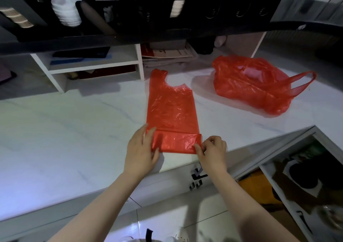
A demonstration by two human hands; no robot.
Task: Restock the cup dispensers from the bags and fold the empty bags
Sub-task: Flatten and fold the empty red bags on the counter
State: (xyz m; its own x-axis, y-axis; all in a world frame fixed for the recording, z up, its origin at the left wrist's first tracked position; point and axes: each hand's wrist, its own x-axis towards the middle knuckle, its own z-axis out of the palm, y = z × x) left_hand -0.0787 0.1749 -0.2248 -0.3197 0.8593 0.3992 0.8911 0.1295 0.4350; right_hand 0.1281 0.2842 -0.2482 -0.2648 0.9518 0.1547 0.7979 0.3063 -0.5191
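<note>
On the white marble counter [74, 139], near its front edge: presses the turned-up hem of the flat red bag [171, 110] down with the left grip [142, 149], fingers straight; pinches the hem's right corner in the right grip [213, 151]. Risks a skewed fold through slipping on slick film, or springing open on release. Farther right, a crumpled second red bag [250, 86]; overhead beyond, cup dispensers [66, 10].
</note>
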